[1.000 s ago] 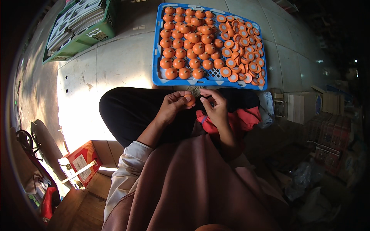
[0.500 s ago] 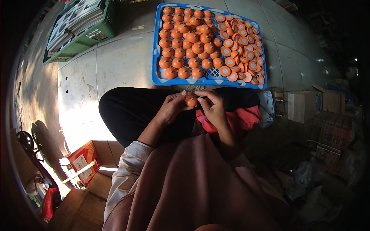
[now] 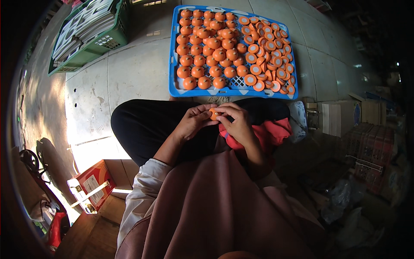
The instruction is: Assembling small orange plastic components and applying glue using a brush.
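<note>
Evidently, your left hand (image 3: 194,121) and right hand (image 3: 238,123) both grasp a small orange pumpkin-shaped piece (image 3: 213,115) by the fingertips, between them, presumably for steadiness. Beyond your hands lies the blue tray (image 3: 194,93), probably kept near for easy reach: stemmed orange pieces (image 3: 189,83) ahead-left, pale-centred orange caps (image 3: 250,80) ahead-right. Unlike half a second earlier, your right fingertips now overlap the piece, hiding more of it.

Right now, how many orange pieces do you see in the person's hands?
1. The orange piece sits between the fingertips of the left hand and the right hand, nearer the person than the blue tray. Fingers could hide another.
</note>
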### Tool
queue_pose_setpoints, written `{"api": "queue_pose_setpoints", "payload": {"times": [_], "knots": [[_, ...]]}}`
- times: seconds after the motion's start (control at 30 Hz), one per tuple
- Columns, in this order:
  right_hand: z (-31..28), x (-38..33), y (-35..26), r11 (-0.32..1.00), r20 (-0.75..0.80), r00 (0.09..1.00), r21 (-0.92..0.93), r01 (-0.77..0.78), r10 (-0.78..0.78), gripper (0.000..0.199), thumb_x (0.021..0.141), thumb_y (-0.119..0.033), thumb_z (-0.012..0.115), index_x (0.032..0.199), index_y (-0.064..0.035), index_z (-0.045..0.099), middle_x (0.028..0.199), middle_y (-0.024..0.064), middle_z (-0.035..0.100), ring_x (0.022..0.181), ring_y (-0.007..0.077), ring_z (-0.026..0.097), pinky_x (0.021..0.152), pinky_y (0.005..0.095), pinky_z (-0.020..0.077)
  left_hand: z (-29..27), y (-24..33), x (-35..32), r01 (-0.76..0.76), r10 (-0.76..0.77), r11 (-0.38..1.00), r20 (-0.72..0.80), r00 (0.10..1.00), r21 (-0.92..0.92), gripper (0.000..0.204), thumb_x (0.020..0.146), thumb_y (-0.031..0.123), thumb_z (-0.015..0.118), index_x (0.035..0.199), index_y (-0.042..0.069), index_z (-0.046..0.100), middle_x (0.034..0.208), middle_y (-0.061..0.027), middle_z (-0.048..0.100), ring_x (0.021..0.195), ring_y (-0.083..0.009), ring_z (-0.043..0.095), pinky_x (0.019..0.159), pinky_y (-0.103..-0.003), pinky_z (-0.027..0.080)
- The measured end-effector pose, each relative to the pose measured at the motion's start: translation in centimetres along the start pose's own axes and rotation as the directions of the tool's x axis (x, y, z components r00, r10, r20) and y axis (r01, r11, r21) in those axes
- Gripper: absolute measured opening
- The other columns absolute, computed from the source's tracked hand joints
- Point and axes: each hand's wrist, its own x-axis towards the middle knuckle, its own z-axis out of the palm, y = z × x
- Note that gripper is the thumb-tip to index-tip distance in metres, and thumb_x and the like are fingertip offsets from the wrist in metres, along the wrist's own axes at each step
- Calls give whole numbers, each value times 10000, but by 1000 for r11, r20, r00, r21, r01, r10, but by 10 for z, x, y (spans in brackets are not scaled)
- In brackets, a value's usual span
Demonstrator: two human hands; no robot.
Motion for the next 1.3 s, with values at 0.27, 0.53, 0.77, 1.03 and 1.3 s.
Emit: {"api": "queue_pose_setpoints", "payload": {"times": [0.27, 0.53, 0.77, 1.03, 1.3], "knots": [[1, -4, 7, 989, -56, 993, -113, 97, -104, 91, 723, 41, 613, 806, 8, 628, 821, 105, 619, 737, 238, 614, 656, 294, 499, 2, -5, 0, -23, 24, 1000, 20, 1000, -3, 258, 888, 56, 493, 1138, -6, 480, 1056, -81, 554, 959, -164, 573, 854, -304, 491], [-2, -3, 2, 995, -25, 997, -67, 68, -70, 123, 724, 56, 613, 837, 13, 636, 811, 100, 613, 733, 208, 612, 644, 274, 494, 2, -5, -2, 17, -17, 1000, -3, 1000, -26, 275, 891, 70, 496, 1154, -9, 472, 1070, -88, 550, 969, -171, 573, 860, -299, 490], [-7, -1, 4, 985, -27, 999, 167, -35, 41, 145, 718, 79, 612, 840, 7, 639, 839, 103, 605, 731, 183, 606, 641, 262, 488, 4, -1, -2, -3, 9, 994, 50, 999, -111, 277, 897, 82, 487, 1157, -12, 469, 1082, -99, 549, 972, -182, 577, 863, -304, 490], [-4, 1, 0, 997, -40, 997, -45, 65, -67, 124, 708, 66, 627, 812, 0, 637, 812, 93, 609, 714, 185, 607, 639, 257, 481, 1, -4, -3, 13, -9, 996, 49, 999, -84, 270, 893, 87, 497, 1146, -4, 478, 1077, -93, 548, 984, -175, 569, 861, -303, 492], [-12, -5, -3, 980, -5, 987, -119, 158, -160, 64, 712, 11, 630, 772, -9, 628, 786, 90, 588, 694, 223, 582, 612, 298, 474, 8, -3, -3, 53, -47, 997, 104, 993, -56, 269, 889, 76, 495, 1146, -3, 474, 1059, -90, 557, 986, -175, 567, 853, -316, 495]]}}
